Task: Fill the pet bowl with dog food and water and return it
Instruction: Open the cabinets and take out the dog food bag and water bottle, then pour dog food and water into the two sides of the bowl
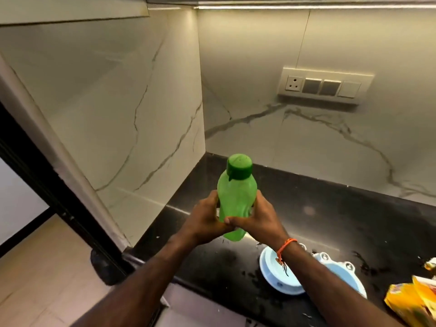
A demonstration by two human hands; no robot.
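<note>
A green plastic water bottle (236,192) with a dark green cap on stands upright over the black counter (330,208). My left hand (205,220) grips its lower left side and my right hand (259,218) grips its lower right side, fingers meeting in front. The light blue double pet bowl (277,272) lies on the counter below my right forearm, which hides part of it. A yellow dog food bag (415,300) sits at the lower right edge.
Marble walls enclose the counter corner at the left and back. A socket and switch panel (325,86) is on the back wall. Water drops spot the counter near the bowl. The floor (47,267) lies at the lower left.
</note>
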